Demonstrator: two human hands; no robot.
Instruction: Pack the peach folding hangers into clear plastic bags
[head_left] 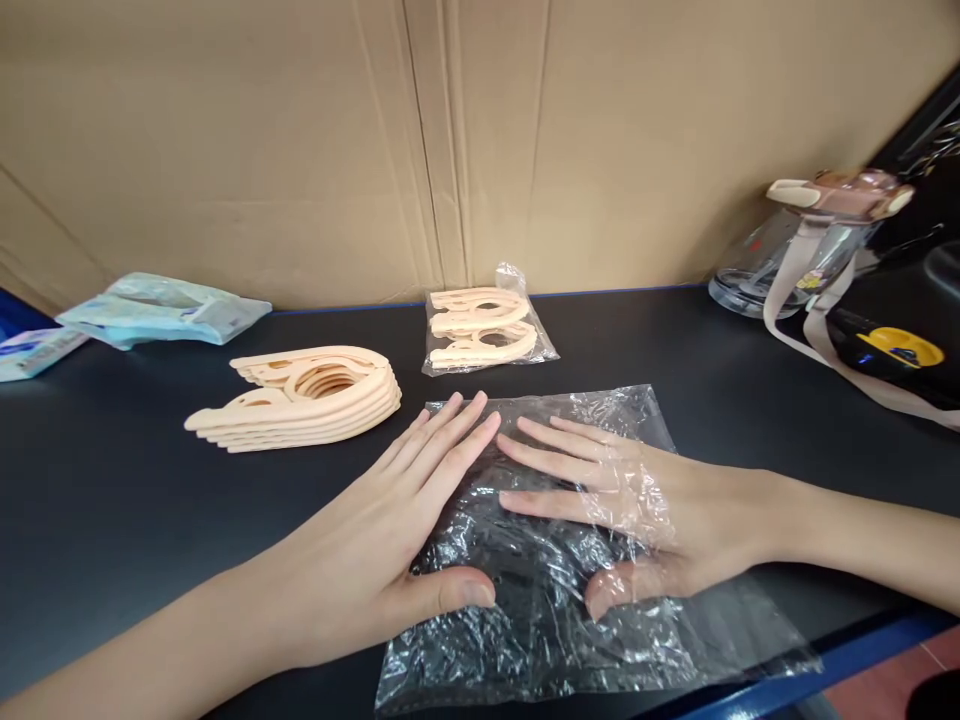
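Head view: left hand (pixel 397 540) presses flat and open on the empty bag (pixel 540 620) on the worktop (pixel 112 520), right hand (pixel 660 520) spread open inside it. Loose hangers (pixel 307 395) lie unbagged beside; one pack (pixel 484 328) is already filled.

On the tabletop (pixel 112 520) before us lies a bag (pixel 555 620), with our left hand (pixel 390 540) on its left edge and our right hand (pixel 645 520) partly inside it. Behind it to the left sits a stack of hangers (pixel 300 395), straight behind it a bagged set (pixel 484 325), at far right a bottle (pixel 795 250), and at far left some packets (pixel 161 310).
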